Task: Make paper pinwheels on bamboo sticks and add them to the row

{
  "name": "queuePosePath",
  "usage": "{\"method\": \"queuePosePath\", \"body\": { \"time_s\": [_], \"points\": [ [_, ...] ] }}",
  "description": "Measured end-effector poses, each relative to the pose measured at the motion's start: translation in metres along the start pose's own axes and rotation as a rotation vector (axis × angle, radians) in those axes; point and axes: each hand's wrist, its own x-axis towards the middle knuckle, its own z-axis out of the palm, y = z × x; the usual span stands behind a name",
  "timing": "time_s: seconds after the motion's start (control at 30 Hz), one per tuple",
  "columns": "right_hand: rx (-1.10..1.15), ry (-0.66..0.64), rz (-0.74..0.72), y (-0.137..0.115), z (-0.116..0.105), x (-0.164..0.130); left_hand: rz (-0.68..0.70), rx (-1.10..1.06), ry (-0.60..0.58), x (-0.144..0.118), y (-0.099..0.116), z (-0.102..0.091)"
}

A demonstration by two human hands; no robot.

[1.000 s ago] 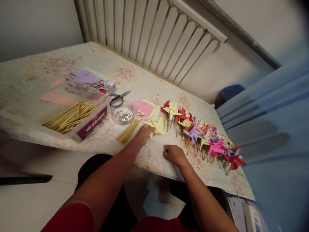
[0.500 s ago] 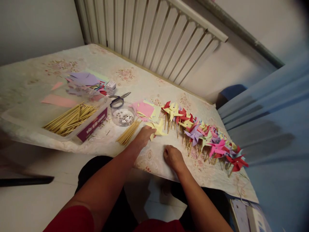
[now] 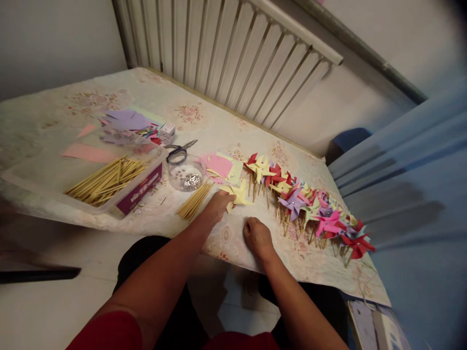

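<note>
My left hand (image 3: 217, 205) rests on a yellow paper pinwheel (image 3: 241, 193) lying flat on the table, fingers pressing its near edge. My right hand (image 3: 257, 236) sits curled on the tablecloth (image 3: 233, 233) a little nearer the table's front edge; whether it pinches something small I cannot tell. A loose bundle of wooden sticks (image 3: 194, 199) lies just left of my left hand. A long row of finished pinwheels (image 3: 310, 204) in red, yellow, purple and pink runs to the right.
A clear tray (image 3: 44, 167) holds more sticks (image 3: 105, 179). Behind it lie coloured paper sheets (image 3: 127, 120), scissors (image 3: 179, 149) and a round dish of shiny pins (image 3: 188, 177). Pink and yellow paper squares (image 3: 221, 166) sit by the dish. A radiator (image 3: 226, 53) stands behind the table.
My right hand has slid slightly left along the tablecloth. My left hand stays on the yellow pinwheel.
</note>
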Motion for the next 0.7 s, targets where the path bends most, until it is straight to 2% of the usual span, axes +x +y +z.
{"method": "queuePosePath", "body": {
  "time_s": [0.13,0.37,0.5,0.7],
  "points": [
    [0.019,0.023,0.007,-0.001,0.000,0.000,-0.002,-0.011,0.004,0.001,0.000,0.001],
    [0.206,-0.028,-0.108,0.009,-0.007,-0.005,-0.008,-0.009,0.004,0.002,-0.002,0.000],
    [0.257,-0.074,-0.074,0.010,-0.011,-0.001,0.004,0.013,-0.007,0.004,-0.005,-0.001],
    [0.272,-0.048,-0.052,0.008,-0.012,-0.001,0.022,0.011,-0.038,0.007,-0.007,-0.003]
  ]
}}
